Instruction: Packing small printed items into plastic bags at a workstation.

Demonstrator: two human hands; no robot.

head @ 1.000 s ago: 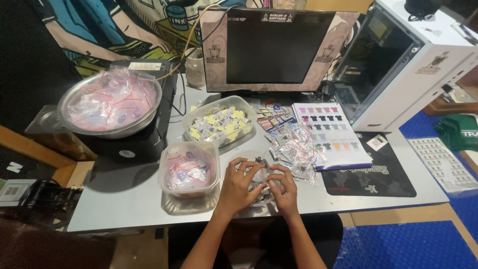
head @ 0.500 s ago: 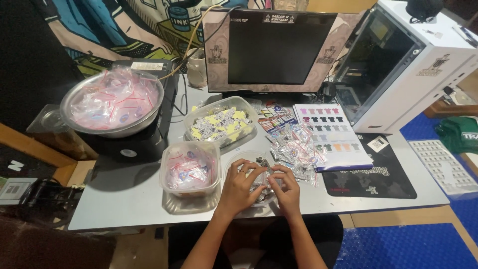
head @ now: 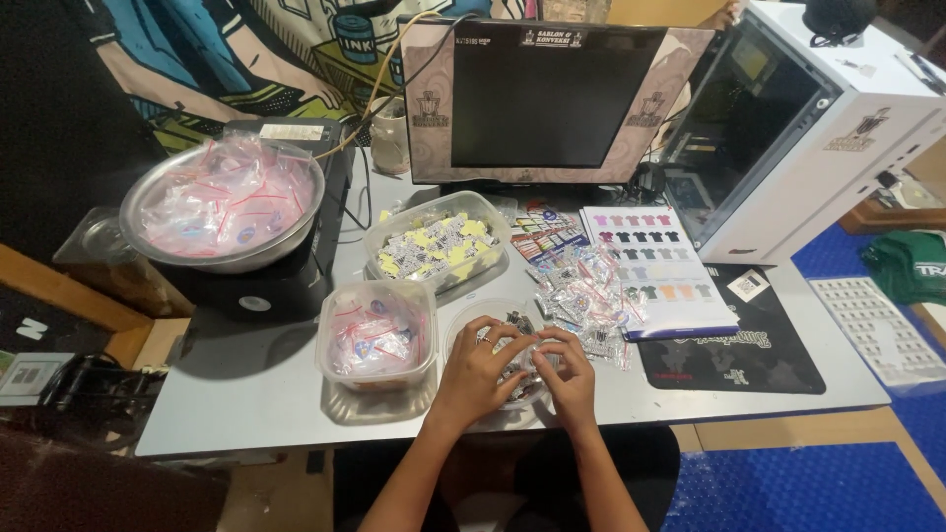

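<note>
The left hand [head: 480, 366] and right hand [head: 569, 368] meet over a shallow round clear plastic lid [head: 471, 325] at the grey table's [head: 246, 414] front edge, fingers curled narrowly together pinching a small clear packet [head: 519, 353], likely to steady it; the square clear plastic tub [head: 377, 335] sits just left.

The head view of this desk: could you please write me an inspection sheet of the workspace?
Surface: grey desk top, crowded.
Job's things: shallow clear round dish of small pieces, under both hands.
Clutter: metal bowl of clear bags; square clear tub of bags; oblong clear tub of yellow-white packets; loose packet pile; shirt colour chart.
Grippers: left hand and right hand touch small pieces; grip unclear.
Cables: tan cable behind monitor.
Surroundings: dark monitor, white computer case.
</note>
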